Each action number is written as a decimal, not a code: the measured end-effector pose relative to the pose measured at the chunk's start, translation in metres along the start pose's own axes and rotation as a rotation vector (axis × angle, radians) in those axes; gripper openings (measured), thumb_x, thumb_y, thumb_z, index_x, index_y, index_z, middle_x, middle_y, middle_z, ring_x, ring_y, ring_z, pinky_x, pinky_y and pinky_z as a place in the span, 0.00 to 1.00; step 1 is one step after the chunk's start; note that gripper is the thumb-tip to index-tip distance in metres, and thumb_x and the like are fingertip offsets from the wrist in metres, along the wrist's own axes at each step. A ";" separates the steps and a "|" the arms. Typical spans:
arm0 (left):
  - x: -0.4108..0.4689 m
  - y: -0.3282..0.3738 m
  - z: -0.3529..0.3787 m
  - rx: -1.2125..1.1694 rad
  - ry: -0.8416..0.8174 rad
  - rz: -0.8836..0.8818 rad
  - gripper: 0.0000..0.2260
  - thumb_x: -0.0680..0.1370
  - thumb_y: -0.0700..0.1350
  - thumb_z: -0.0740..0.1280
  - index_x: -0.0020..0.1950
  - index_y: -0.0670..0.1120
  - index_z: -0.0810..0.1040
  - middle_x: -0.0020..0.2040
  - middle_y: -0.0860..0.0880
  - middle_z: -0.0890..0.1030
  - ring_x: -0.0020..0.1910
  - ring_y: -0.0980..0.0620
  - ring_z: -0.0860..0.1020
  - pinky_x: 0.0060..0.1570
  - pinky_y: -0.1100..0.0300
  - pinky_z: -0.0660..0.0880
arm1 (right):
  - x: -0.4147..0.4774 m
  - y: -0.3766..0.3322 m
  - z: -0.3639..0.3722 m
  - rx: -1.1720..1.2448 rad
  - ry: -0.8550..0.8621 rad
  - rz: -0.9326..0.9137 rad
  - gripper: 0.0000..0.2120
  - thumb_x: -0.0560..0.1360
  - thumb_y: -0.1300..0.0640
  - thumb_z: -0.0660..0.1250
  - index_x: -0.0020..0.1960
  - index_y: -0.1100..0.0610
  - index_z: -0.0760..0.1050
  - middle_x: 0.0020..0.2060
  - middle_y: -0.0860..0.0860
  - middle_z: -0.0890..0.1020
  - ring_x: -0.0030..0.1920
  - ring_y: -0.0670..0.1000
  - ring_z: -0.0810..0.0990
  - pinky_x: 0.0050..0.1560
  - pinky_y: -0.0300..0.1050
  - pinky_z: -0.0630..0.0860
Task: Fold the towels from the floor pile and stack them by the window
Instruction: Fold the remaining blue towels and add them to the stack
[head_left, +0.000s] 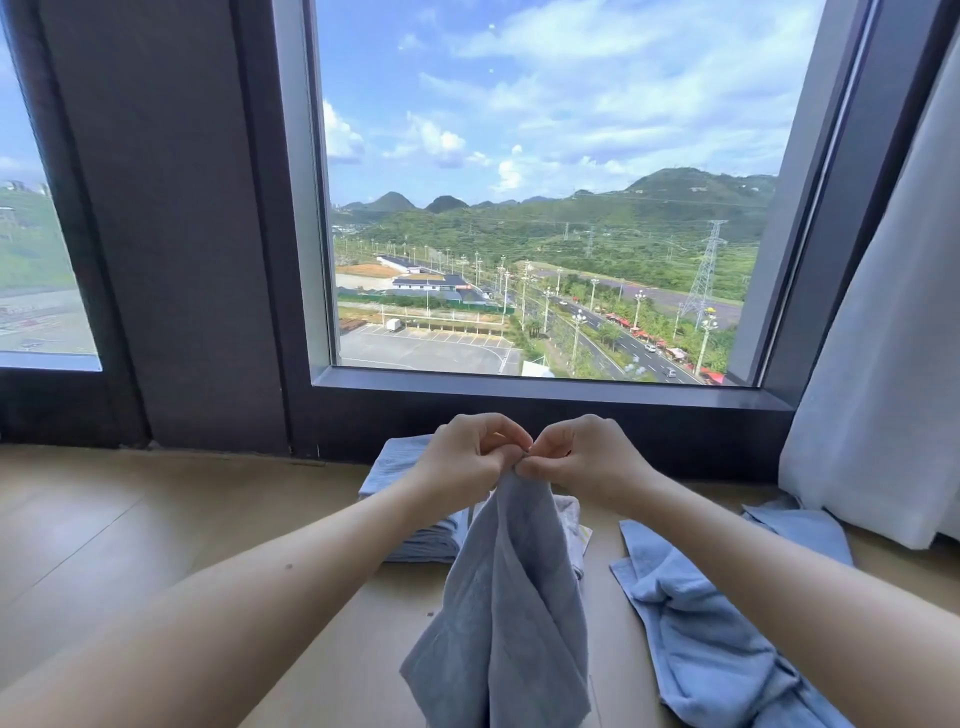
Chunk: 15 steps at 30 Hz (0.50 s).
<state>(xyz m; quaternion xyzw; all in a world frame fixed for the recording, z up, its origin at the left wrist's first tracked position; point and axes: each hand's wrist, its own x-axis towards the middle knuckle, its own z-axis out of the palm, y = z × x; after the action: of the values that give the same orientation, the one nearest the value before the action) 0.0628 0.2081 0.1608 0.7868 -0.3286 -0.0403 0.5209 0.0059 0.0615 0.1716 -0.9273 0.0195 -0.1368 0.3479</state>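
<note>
Two hands meet near the middle of the view, just below the window sill: the left hand (467, 462) and the right hand (587, 462) are brought together, knuckles almost touching, and each pinches the top edge of a grey-blue towel (504, 623) between curled fingers and thumb. The towel hangs straight down from that shared grip toward 6 o'clock, gathered into long vertical folds and widening toward its lower end, which runs out of the bottom of the view. Behind the left hand, at about 10 o'clock from the hanging towel, a stack of folded towels (389, 467) in light blue sits on the wooden floor (104, 519), close against the dark wall under the window (519, 156); the left wrist covers part of it. Just beside the stack, at 1 o'clock from the middle of the hanging towel, a white cloth (569, 514) shows, mostly hidden. At 3 to 4 o'clock a pile of loose towels (691, 613) in blue lies crumpled on the floor, partly under the right forearm. A pale curtain (883, 364) hangs along the right edge, its hem reaching the floor beside that pile.
</note>
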 end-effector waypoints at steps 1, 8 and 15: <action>0.001 -0.001 -0.001 0.026 0.024 0.010 0.11 0.77 0.35 0.63 0.43 0.50 0.79 0.41 0.49 0.84 0.43 0.48 0.80 0.48 0.51 0.77 | 0.000 0.002 -0.002 0.075 -0.071 0.031 0.06 0.70 0.55 0.73 0.35 0.51 0.79 0.34 0.48 0.81 0.37 0.46 0.78 0.42 0.40 0.75; 0.010 -0.013 -0.014 -0.039 0.197 -0.021 0.14 0.77 0.34 0.62 0.39 0.53 0.77 0.40 0.55 0.82 0.38 0.59 0.77 0.41 0.66 0.70 | -0.003 0.013 -0.005 0.217 -0.328 0.097 0.02 0.73 0.58 0.70 0.45 0.53 0.78 0.39 0.48 0.79 0.42 0.47 0.74 0.44 0.40 0.69; 0.015 -0.018 -0.029 -0.050 0.268 -0.048 0.13 0.79 0.35 0.59 0.40 0.49 0.76 0.42 0.47 0.82 0.39 0.52 0.74 0.42 0.61 0.70 | -0.008 0.027 -0.006 -0.135 -0.507 0.179 0.05 0.74 0.54 0.69 0.39 0.50 0.79 0.32 0.42 0.76 0.34 0.40 0.71 0.38 0.32 0.67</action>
<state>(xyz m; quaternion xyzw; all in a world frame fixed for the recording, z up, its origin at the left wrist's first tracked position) 0.0949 0.2269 0.1634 0.7797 -0.2358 0.0446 0.5783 -0.0021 0.0387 0.1560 -0.9476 0.0227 0.1325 0.2898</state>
